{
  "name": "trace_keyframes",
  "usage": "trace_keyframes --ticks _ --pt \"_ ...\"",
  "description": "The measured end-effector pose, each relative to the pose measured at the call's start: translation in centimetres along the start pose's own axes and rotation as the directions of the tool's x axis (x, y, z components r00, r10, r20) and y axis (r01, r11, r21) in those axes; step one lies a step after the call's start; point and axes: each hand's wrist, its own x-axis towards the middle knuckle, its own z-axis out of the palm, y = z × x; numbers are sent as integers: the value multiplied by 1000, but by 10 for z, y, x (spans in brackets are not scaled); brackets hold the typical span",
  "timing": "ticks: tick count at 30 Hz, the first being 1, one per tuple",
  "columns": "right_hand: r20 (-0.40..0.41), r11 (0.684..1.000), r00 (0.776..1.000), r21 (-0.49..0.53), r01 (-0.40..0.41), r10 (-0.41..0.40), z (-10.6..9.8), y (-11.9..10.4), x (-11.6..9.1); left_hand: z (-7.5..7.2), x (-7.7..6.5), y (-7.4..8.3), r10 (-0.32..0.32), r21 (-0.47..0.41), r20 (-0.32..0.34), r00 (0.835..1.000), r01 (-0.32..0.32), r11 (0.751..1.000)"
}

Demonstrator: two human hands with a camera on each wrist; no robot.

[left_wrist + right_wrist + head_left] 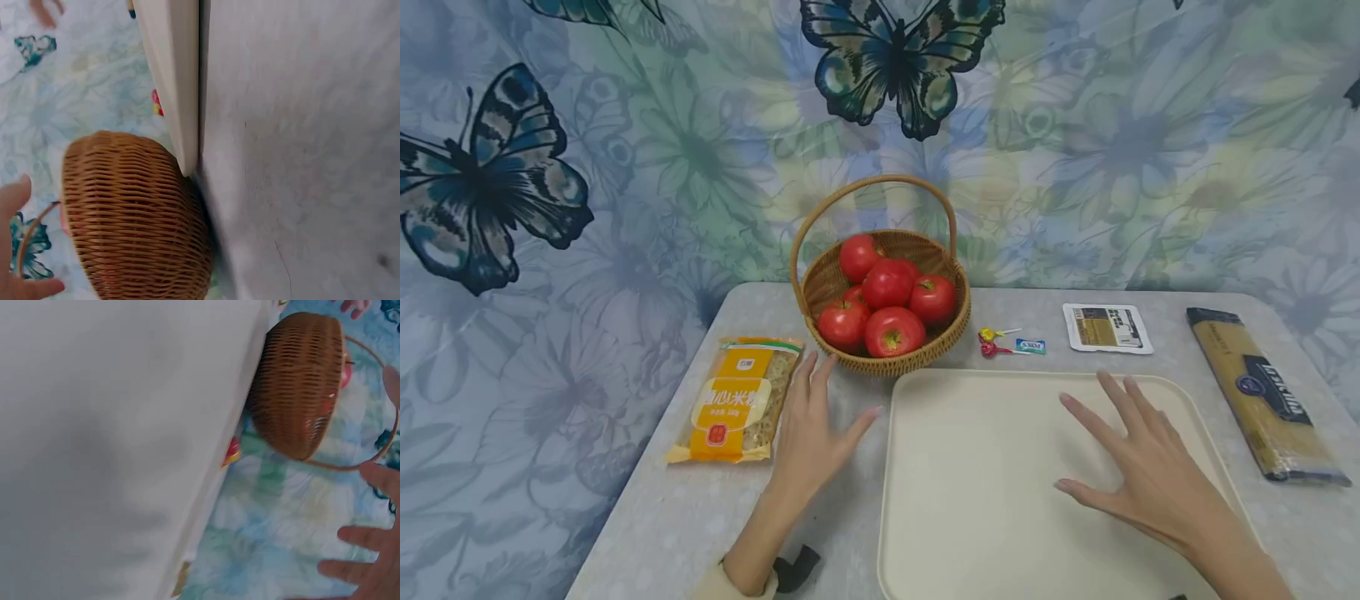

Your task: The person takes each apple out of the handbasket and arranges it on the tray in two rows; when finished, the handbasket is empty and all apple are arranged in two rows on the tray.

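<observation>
Closest thing is the cream tray (977,500), flat on the worktop (846,533) and running out of the bottom of the head view; nothing's on it, and it looks stiff and light but maybe slick, so I'd take it by the raised rim on both sides. The right hand (1138,467) is over its right half, fingers spread, holding nothing. The left hand (812,442) is open and empty too, between the tray and the yellow food bag (737,400); can't tell if it's brushing the bag. That one's probably crinkly and a bit floppy, contents maybe breakable, so scoop it round the middle. Far right there's a long tan pack (1262,396), likely brittle inside. Behind the tray's back-left corner sits the wicker basket (925,358) of red apples (887,285): I'd guess it's heaviest, and the arched handle (887,178) is the obvious grab, though tilting could roll fruit out. Tight gap there, mind the lollipops (990,335) just beside it. Farther right, the white flat packet (1107,327) lies near the worktop's back edge.
</observation>
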Motion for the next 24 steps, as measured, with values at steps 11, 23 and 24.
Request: trace_keyframes --ticks 11,23,24 --pt "-67 809 878 360 465 -474 -1 -38 141 44 32 -13 -253 -345 -41 967 224 912" --pt "169 756 825 528 387 -540 23 -57 239 62 34 -20 -243 -558 -123 962 135 819" --pt "180 751 817 536 385 -547 25 -58 242 62 34 -21 -241 -564 -127 962 130 816"
